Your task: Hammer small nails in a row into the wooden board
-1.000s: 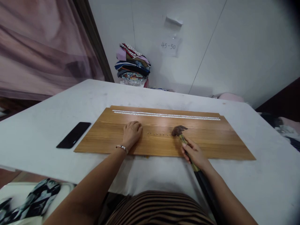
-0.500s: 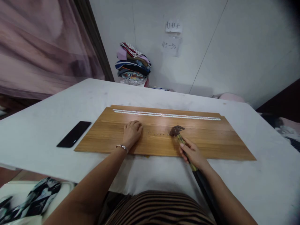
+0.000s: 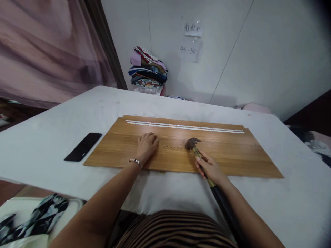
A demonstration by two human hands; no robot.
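A wooden board (image 3: 232, 155) lies across the table, with two pale measuring strips (image 3: 186, 126) running along its far side. My right hand (image 3: 208, 167) is wrapped round the handle of a claw hammer (image 3: 192, 143), whose rusty head is low over the board. Just left of the head, a short row of small nails (image 3: 174, 147) dots the wood. On the board to the left of that row rests my left hand (image 3: 147, 146), palm down, fingers laid out and holding nothing. A bracelet (image 3: 136, 162) circles the left wrist.
A black phone (image 3: 83, 147) lies on the white table (image 3: 165, 191) left of the board. Behind the table stands a pile of folded clothes (image 3: 148, 70) against the wall. At lower left, a patterned cloth (image 3: 49, 210) lies on a pale seat.
The hammer head has shifted slightly left along the nail row, my right hand moving with it. My left hand stays in place on the board.
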